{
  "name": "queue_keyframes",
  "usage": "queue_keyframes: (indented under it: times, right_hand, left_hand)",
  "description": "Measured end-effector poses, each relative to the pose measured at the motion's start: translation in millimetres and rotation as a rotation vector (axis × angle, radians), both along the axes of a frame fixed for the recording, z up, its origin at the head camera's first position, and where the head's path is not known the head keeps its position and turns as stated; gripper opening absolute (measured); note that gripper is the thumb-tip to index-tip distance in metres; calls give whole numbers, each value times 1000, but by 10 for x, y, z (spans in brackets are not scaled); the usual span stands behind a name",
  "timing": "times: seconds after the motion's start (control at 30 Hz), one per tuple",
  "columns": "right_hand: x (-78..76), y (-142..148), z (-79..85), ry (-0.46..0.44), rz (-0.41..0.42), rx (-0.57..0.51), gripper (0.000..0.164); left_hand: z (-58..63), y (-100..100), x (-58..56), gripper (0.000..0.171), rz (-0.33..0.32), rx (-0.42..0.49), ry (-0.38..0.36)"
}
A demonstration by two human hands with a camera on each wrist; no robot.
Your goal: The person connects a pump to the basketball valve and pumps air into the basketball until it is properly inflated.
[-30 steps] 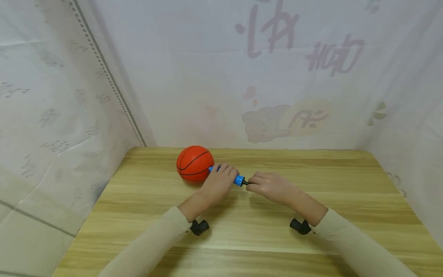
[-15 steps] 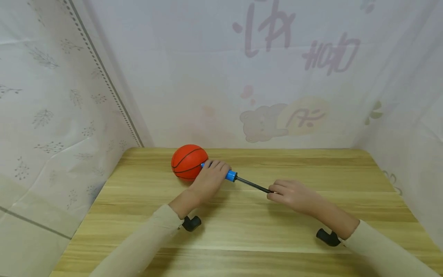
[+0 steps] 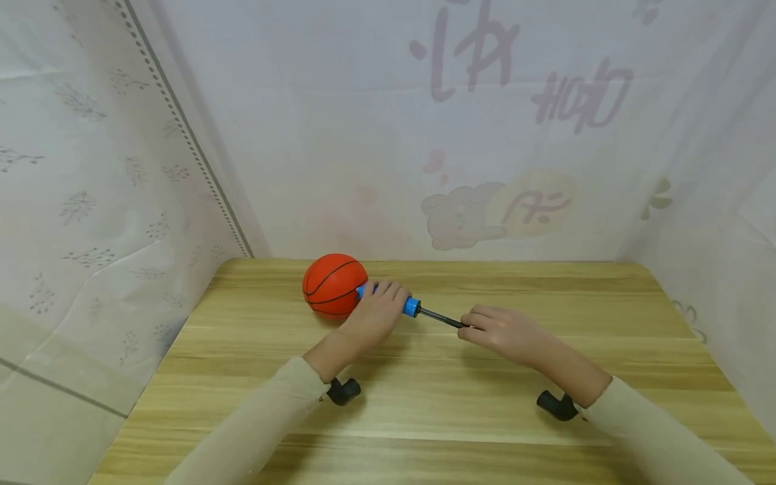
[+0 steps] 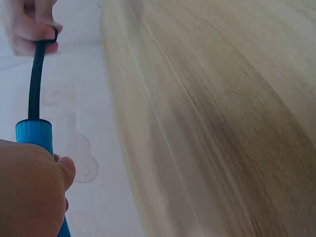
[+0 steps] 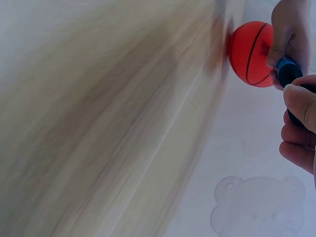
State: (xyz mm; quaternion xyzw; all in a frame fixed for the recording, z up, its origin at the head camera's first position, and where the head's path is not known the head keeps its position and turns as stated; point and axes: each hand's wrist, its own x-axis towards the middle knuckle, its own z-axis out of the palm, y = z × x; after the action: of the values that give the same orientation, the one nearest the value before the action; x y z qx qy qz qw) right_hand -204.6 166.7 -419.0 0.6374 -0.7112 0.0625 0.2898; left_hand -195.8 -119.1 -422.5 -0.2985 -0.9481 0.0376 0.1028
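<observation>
A red-orange ball with black seams, like a small basketball (image 3: 330, 286), sits on the table toward the back left. My left hand (image 3: 374, 316) grips the blue barrel of a hand pump (image 3: 412, 307), whose front tip meets the ball's right side. Out of the barrel's other end runs a dark rod (image 3: 441, 318), partly drawn out. Its black handle (image 5: 295, 118) is held in the curled fingers and thumb of my right hand (image 3: 500, 330). The left wrist view shows the ribbed blue end cap (image 4: 33, 131) just beyond my left hand; that hand hides much of the barrel.
Beneath everything is a wood-grain table (image 3: 424, 404). A pale printed cloth (image 3: 339, 135) hangs behind it and at both sides. Black wrist mounts (image 3: 344, 392) stick out below both forearms.
My right hand first pulled the rod far out to the right, then came partway back left, so less rod shows than half a second ago. The ball shifted left, then slightly right.
</observation>
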Motion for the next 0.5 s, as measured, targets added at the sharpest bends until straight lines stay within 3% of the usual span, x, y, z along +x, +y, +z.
queue_keyframes:
  times: [0.07, 0.2, 0.5]
  right_hand:
    - [-19, -45, 0, -1, -15, 17, 10]
    - [-50, -154, -5, -8, -35, 43, 30]
    - [-136, -365, -38, -10, -23, 24, 14]
  left_hand:
    - [1, 13, 2, 27, 3, 2, -4]
    - [-10, 43, 9, 26, 4, 8, -27]
    - [-46, 86, 20, 25, -9, 21, -22]
